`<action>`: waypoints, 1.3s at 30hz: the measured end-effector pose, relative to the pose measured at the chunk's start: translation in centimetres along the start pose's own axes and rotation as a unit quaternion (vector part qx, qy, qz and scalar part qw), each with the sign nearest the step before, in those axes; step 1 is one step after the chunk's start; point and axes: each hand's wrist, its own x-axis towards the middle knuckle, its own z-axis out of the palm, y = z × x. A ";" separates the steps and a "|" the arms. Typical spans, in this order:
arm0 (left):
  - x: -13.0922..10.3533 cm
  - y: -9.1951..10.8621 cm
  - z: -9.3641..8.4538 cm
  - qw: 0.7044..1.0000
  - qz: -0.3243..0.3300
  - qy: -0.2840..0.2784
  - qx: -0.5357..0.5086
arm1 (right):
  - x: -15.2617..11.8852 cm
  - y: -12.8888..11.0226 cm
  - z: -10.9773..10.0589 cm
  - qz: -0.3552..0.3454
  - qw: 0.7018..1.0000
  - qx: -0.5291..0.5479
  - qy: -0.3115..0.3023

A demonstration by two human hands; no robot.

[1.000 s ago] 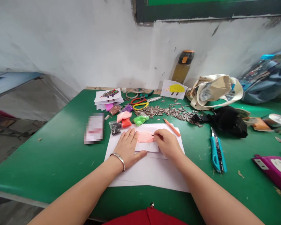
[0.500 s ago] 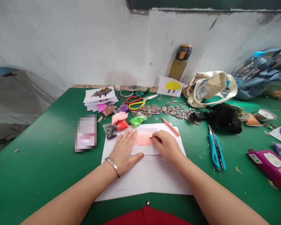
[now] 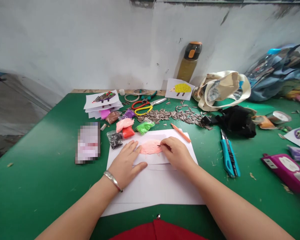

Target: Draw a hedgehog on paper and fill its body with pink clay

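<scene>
A flat pink clay oval (image 3: 150, 147) lies on a small white paper (image 3: 150, 160), on top of larger white sheets (image 3: 162, 190). My left hand (image 3: 126, 161) rests flat on the papers, fingers spread, with fingertips at the oval's left edge. At the oval's right end, my right hand (image 3: 176, 151) pinches a small dark, thin piece that looks like a sunflower seed. The piece's tip is over the clay; the rest is hidden by my fingers. Thin pencil-like lines show below the oval. An orange pen (image 3: 181, 132) lies just beyond my right hand.
Behind the papers are bags of coloured clay (image 3: 125, 125), a heap of sunflower seeds (image 3: 160, 116) and scissors (image 3: 143, 108). Finished hedgehog pictures (image 3: 180, 89) stand or lie at the back. A blue utility knife (image 3: 229, 156) with its blade out lies right, near a black bag (image 3: 237, 121).
The view has shifted slightly. My left hand has slid a little left and toward me; my right hand keeps its pinch at the oval's right end.
</scene>
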 end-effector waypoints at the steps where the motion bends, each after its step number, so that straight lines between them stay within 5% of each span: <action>1: 0.0 0.0 0.0 1.000 0.005 0.003 0.006 | 0.0 0.0 0.0 0.000 1.000 0.002 0.001; 23: 0.3 0.4 -1.0 0.997 0.057 -0.015 0.051 | -0.1 0.1 0.2 0.002 1.000 0.009 0.006; 31: 0.0 -0.6 -1.2 0.999 0.026 -0.008 -0.024 | -0.1 0.3 0.3 0.016 0.999 0.030 0.007; 39: 0.1 -0.1 -0.6 0.999 0.038 -0.012 0.014 | -0.3 -1.1 -1.4 -0.021 0.999 -0.014 0.026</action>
